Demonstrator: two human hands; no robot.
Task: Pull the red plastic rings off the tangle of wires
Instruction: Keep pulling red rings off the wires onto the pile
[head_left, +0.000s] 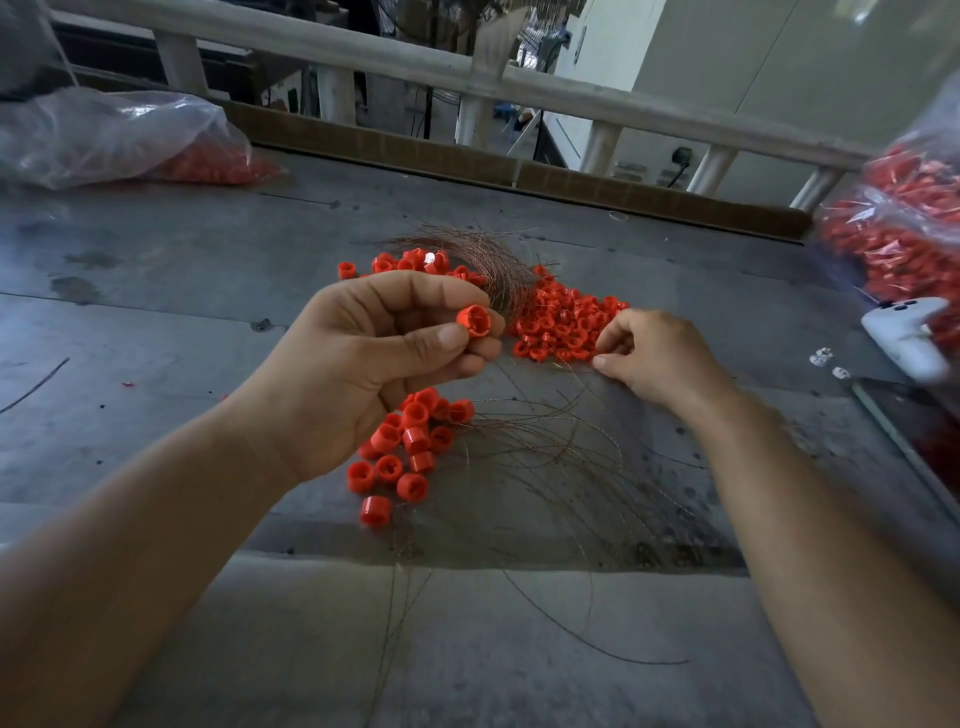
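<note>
The ring in your left hand is bright orange-red, like the loose heap at its 3 o'clock and the cluster at 6. The wires at 12 o'clock are coppery brown. The table is dull grey with dark stains. At the view's 3 o'clock, the gadget is white. The clear bags show red.

Nothing legible showing: no text, label, brand, number or sign reading on any surface.
</note>
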